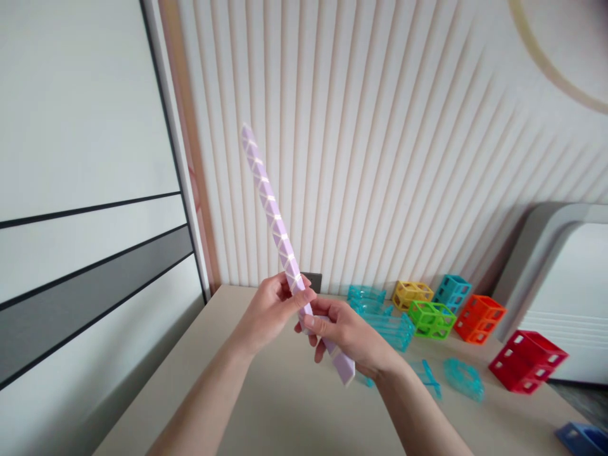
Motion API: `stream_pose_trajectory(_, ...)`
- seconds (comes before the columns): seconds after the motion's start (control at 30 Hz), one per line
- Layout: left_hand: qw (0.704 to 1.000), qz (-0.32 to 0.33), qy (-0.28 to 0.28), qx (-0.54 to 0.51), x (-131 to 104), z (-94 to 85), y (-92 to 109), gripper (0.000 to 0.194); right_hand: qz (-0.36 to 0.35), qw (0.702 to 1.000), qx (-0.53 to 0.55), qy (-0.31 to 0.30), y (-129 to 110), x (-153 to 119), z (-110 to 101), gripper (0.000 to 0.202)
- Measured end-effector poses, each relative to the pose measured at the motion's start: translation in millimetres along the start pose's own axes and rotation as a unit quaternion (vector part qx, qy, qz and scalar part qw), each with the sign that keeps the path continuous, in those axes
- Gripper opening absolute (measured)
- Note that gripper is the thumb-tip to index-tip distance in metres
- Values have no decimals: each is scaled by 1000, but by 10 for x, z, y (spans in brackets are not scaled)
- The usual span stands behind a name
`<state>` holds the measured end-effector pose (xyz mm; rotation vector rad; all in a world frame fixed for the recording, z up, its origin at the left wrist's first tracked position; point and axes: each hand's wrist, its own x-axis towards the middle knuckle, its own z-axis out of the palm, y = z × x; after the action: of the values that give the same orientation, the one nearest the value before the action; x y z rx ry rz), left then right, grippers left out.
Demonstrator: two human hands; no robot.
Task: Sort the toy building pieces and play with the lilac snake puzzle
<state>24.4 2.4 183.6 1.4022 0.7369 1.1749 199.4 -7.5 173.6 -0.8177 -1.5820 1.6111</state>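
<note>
A long, slim purple toy sword point(274, 218) with pale zigzag lines is held up over the table, its tip leaning to the upper left. My left hand point(270, 310) is closed round the lower blade, thumb across the front. Just below it, my right hand point(344, 329) grips the sword near the handle, with the thumb on top and fingers curled behind. The handle's butt end sticks out below my right hand. Parts of both hands' fingers are hidden behind the sword.
On the table point(285, 392), open-frame blocks stand to the right: yellow point(411, 295), green point(431, 320), teal point(452, 292), orange point(479, 318), red point(528, 361) and blue point(583, 438). Clear teal pieces point(392, 329) and a teal ring point(464, 379) lie nearby. A ribbed wall point(380, 158) rises behind.
</note>
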Motion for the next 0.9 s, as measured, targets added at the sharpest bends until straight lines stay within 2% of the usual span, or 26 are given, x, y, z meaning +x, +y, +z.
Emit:
stream_pose_trajectory(0.1, 994, 22, 103, 42, 26, 23, -66, 37, 29, 999, -12, -8, -42, -16, -28, 41)
stream_pose_trajectory(0.17, 987, 37, 147, 60, 43, 24, -102, 37, 34, 999, -9, 19, -51, -15, -24, 40)
stream_pose_trajectory(0.23, 989, 39, 140, 41, 49, 23, -113, 34, 26, 997, 14, 67, -43, -6, -2, 40)
stream_pose_trajectory(0.33, 995, 39, 94, -8, 44, 28, -96, 28, 7, 990, 38, 138, -20, 13, 37, 40)
stream_pose_trajectory(0.43, 996, 50, 67, 1, 41, 33, -90, 25, -15, 984, 17, 178, -4, 31, 61, 41)
stream_pose_trajectory(0.6, 993, 27, 92, 74, 54, 26, -132, 27, -42, 968, -55, 240, -18, 38, 103, 52)
stream_pose_trajectory(0.77, 984, 24, 73, 160, 32, 9, -87, 43, -71, 951, -90, 285, -20, -1, 154, 63)
stream_pose_trajectory(0.9, 978, 46, 92, 181, 0, 17, -35, 44, -121, 929, -181, 301, 73, -10, 156, 54)
